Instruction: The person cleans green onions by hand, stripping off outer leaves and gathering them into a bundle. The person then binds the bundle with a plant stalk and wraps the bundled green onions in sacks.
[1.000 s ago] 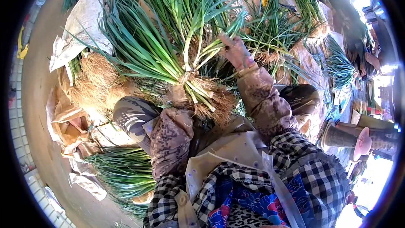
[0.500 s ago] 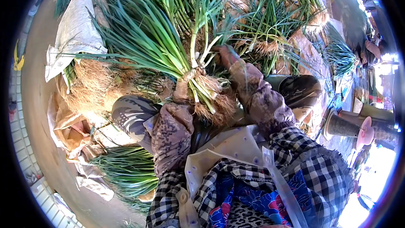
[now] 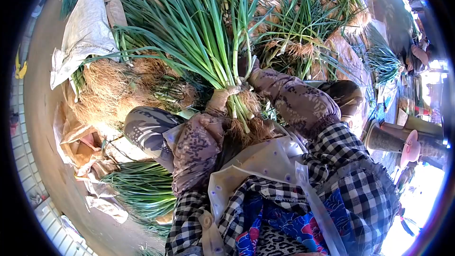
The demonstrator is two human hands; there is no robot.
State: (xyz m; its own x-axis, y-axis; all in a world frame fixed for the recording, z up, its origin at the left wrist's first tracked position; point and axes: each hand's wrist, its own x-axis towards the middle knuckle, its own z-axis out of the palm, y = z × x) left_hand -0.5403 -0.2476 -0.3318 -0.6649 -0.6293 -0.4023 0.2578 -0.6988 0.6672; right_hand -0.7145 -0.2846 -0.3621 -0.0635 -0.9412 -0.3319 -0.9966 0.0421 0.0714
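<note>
One onion bunch (image 3: 219, 57), left hand (image 3: 221, 97) closed around its base. Right hand (image 3: 248, 68) beside, partly hidden: grip impossible to judge.

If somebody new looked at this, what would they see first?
Probably the leafy green bunch, fanning out at upper middle, with the left hand around its stalks. Next might be the white sack at upper left, above tangled brown roots, then the black-and-white checked sleeve at lower right.

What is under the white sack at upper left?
Green stalks and tan roots show at the lower edge of the white sack; the rest of what lies beneath is covered.
</note>
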